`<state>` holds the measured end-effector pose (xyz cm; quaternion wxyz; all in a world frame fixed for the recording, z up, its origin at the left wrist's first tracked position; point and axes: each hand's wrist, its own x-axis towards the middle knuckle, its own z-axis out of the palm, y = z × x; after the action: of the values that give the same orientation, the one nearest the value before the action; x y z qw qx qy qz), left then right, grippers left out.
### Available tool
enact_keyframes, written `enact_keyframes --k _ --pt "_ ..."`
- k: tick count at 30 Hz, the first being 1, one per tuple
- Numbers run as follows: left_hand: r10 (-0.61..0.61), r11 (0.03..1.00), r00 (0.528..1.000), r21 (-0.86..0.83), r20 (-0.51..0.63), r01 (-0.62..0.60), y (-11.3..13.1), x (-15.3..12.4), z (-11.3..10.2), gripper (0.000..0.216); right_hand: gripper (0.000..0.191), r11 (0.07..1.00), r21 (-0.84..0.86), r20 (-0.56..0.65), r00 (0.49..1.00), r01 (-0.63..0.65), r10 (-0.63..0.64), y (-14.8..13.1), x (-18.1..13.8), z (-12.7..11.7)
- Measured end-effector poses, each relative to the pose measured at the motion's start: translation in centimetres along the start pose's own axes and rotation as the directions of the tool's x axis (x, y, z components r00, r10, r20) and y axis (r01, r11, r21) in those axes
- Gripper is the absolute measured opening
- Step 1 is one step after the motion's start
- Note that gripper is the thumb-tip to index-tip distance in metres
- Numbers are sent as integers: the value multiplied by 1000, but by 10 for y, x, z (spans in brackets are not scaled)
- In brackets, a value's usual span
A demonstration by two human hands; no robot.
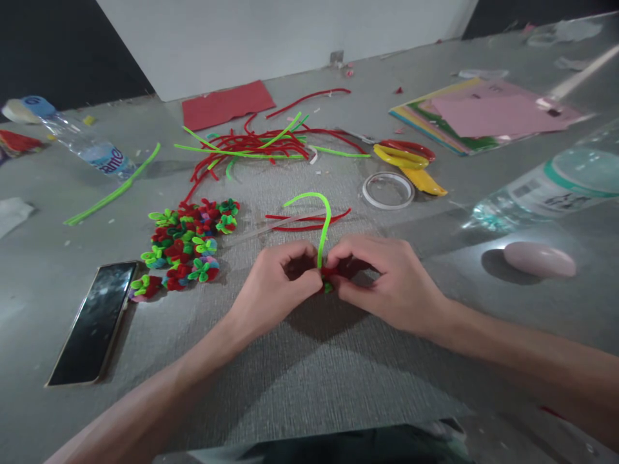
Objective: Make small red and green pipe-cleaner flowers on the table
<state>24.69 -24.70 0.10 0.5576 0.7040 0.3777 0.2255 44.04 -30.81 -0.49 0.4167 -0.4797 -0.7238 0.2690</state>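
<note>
My left hand (287, 274) and my right hand (382, 274) meet at the middle of the table, thumbs and fingertips pinched together. Between them is a small red pipe cleaner piece, mostly covered by my fingers. A bright green pipe cleaner (326, 225) rises from it and curls over to the left at its top. A bit of darker green shows just below the fingertips. Just beyond my hands lie red pipe cleaners (309, 225). To the left sits a cluster of small red and green pipe cleaner pieces (176, 248).
Behind lies a pile of red and green pipe cleaners (251, 148). Scissors (403, 154) and a tape roll (388, 191) lie right of it. A phone (91, 325) and a bottle (97, 145) are left; another bottle (551, 183) and a pink oval object (539, 259) are right.
</note>
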Motion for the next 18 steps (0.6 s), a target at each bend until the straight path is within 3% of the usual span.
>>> enact_keyframes --k 18 --pt "-9 995 999 -101 50 14 1 1 2 7 15 998 34 -4 998 -59 59 0 2 -3"
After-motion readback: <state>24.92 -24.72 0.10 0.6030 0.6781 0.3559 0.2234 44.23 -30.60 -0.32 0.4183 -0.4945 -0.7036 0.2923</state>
